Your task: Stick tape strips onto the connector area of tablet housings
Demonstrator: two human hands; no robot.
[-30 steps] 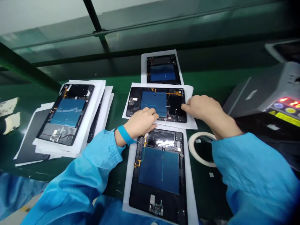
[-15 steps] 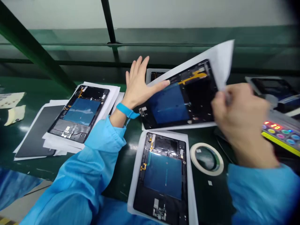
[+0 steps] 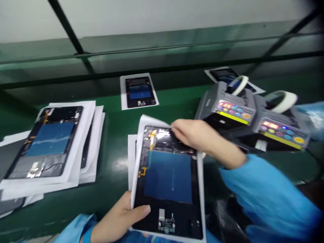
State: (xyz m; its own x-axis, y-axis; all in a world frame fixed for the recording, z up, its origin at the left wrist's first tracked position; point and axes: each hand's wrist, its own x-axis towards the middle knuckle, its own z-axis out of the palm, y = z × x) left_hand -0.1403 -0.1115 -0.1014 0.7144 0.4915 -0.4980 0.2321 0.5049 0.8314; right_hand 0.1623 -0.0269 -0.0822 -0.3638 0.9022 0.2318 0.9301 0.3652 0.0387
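Observation:
An opened tablet backed by a white paper sheet is held upright, tilted towards me. Inside it a blue panel, orange flex cables and a small circuit board show. My left hand grips its lower left edge, thumb on the front and the other fingers mostly hidden underneath. At the upper right, my right hand is closed on the top edge of the tablet and its sheet. Behind the held tablet, another white sheet with a sliver of dark edge peeks out, the rest hidden.
At left lies a stack of opened tablets interleaved with paper. Another tablet rests on its sheet at the back, and one lies back right. Two grey machines with lit displays and tape rolls stand at right.
The tablet that my right hand held sideways is turned upright and brought nearer, over the one lying in front. My left hand has gone from spread fingers to gripping it. The view has swung right.

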